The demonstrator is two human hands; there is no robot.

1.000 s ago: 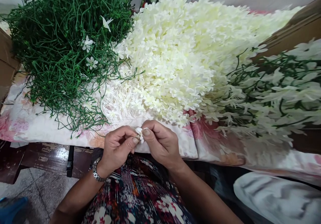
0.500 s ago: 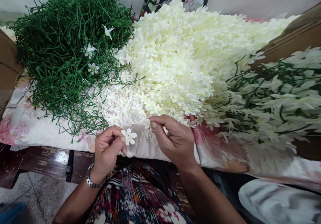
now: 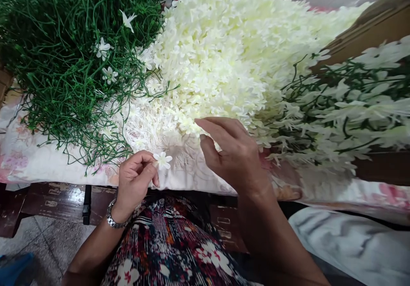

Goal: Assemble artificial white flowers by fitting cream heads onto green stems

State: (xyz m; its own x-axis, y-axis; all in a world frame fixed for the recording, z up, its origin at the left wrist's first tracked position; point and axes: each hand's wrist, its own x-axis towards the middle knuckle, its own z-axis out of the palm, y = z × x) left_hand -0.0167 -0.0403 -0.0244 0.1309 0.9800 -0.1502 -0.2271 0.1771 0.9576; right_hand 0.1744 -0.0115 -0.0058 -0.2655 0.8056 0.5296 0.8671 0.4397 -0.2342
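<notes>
By my count, with twelve o'clock dead ahead. Hands, two: left hand (image 3: 136, 175), eight o'clock; right hand (image 3: 235, 153), four, near centre. Held flower (image 3: 163, 161): one, eight o'clock. Pile of green stems (image 3: 64, 64): one, ten o'clock; stems past counting. Loose white flowers (image 3: 102, 49) plain to see upon it: three. Heap of blossoms (image 3: 218, 59): one, twelve o'clock; blossoms past counting. Bunch of flowered stems (image 3: 358, 106): one, three o'clock. Wristwatch (image 3: 112, 217): one, eight o'clock. Buckled strap (image 3: 86, 205): one, eight o'clock.

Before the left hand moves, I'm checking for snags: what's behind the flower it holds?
Behind the white flower, light cloth shows past its petals; whatever lies directly behind them is covered, and the left hand hides more.
</notes>
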